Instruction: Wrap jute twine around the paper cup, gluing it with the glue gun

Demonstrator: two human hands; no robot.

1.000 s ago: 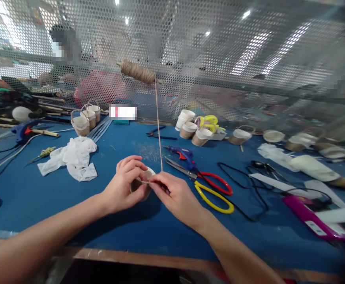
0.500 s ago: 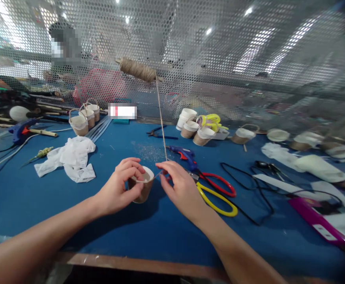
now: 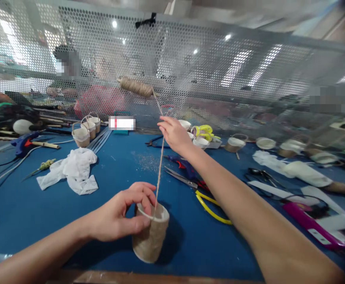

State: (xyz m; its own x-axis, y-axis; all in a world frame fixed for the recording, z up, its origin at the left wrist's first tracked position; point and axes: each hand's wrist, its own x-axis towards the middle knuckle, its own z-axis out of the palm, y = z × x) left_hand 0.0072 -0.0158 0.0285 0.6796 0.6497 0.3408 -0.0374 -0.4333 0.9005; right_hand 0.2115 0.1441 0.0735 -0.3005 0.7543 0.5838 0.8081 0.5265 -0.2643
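My left hand (image 3: pixel 128 213) is closed on the rim of a small cup (image 3: pixel 152 240), brown outside and white inside, near the table's front edge. Thumb and fingers pinch its wall where a strand of twine (image 3: pixel 160 173) meets the rim. From there the strand rises to my right hand (image 3: pixel 175 134), raised above the table with its fingertips closed around it. Beyond that hand it runs on to a twine spool (image 3: pixel 137 86) mounted at the mesh screen. Scissors with yellow and red handles (image 3: pixel 212 209) lie beneath my right forearm, beside a blue glue gun (image 3: pixel 186 167).
White cloth (image 3: pixel 77 167) lies at the left, with several handled cups (image 3: pixel 81 136) behind it. Another glue gun (image 3: pixel 23 145) rests at far left. At the right are more cups (image 3: pixel 236 142), a purple power strip (image 3: pixel 311 225) and cords. A person sits behind the mesh.
My right hand has moved up along the twine, away from the cup. The cup and my left hand have come nearer the front edge, and the cup has turned. The view has tilted upward.
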